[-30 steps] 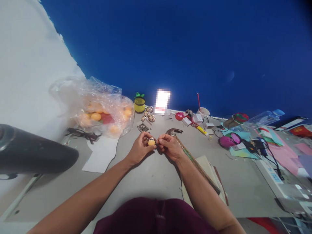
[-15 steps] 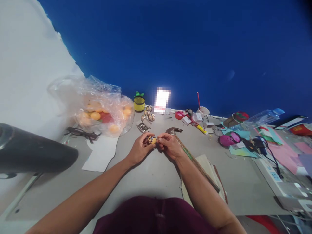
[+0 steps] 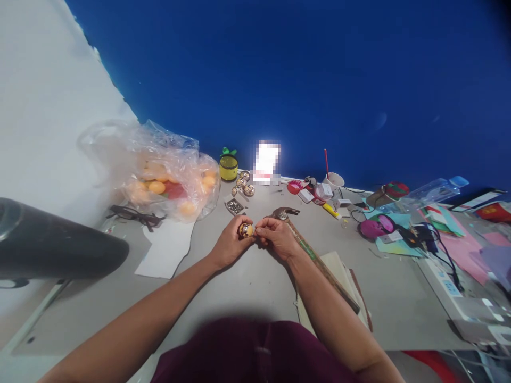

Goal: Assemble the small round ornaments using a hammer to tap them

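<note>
A small yellow ball [image 3: 246, 230] with shiny metal studs on its surface sits in my left hand [image 3: 228, 243], the thumb and fingers curled round it. Just to its right, my right hand [image 3: 278, 238] has its thumb and fingertips pinched together, close against the ball. Whatever the pinch holds is too small to make out. Beyond my left hand lies a small open box [image 3: 234, 206] of shiny metal pieces. Several similar studded balls [image 3: 241, 184] are grouped behind it. A claw hammer [image 3: 305, 243] rests beside my right hand, its handle running under the right forearm.
Left are a clear bag of oranges [image 3: 155, 186], dark glasses [image 3: 138, 215], white paper [image 3: 163, 258] and a dark cylinder [image 3: 59, 242]. Cloth [image 3: 333, 266] lies under the hammer handle. Rightward stand a white cup [image 3: 334, 181], a purple mask-like item [image 3: 375, 227] and a power strip [image 3: 443, 279].
My left hand has turned the ball, so a row of metal studs now faces up. The pinching right hand has barely shifted, and the view has moved slightly.
</note>
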### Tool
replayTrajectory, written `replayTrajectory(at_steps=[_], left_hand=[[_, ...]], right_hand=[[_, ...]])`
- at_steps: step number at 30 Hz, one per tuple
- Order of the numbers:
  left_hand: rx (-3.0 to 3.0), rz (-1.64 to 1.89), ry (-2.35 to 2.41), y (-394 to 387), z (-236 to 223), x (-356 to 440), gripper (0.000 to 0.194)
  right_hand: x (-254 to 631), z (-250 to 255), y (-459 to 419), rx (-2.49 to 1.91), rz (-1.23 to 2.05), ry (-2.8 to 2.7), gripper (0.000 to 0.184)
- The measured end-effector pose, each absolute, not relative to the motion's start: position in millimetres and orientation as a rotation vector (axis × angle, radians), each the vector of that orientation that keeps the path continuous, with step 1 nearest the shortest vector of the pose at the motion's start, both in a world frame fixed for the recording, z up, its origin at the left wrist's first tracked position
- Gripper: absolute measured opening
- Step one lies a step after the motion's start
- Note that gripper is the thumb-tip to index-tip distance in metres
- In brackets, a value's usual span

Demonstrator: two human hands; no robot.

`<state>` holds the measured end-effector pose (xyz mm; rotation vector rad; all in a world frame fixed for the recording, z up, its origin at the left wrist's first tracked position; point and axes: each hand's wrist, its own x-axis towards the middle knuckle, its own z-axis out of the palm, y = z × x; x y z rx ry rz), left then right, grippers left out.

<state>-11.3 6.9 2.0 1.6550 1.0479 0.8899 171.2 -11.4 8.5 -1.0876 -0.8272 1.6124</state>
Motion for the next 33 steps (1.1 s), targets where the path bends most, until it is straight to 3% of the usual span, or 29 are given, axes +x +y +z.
replayTrajectory(at_steps=[16, 26, 33], left_hand=[[1.724, 0.819, 0.992, 4.5, 4.1, -11.1, 0.043], [1.855, 0.811, 0.997, 2.0, 8.9, -9.6, 0.021], [1.873, 0.761, 1.011, -0.2, 9.1, -9.6, 0.017]], right_hand=[[171.5, 10.2, -11.7, -1.079, 1.604, -0.884, 0.039], [170.5, 10.7, -12.2, -1.126, 1.586, -0.963, 0.033], [170.7, 11.0, -12.9, -1.133, 1.606, -0.965, 0.032]])
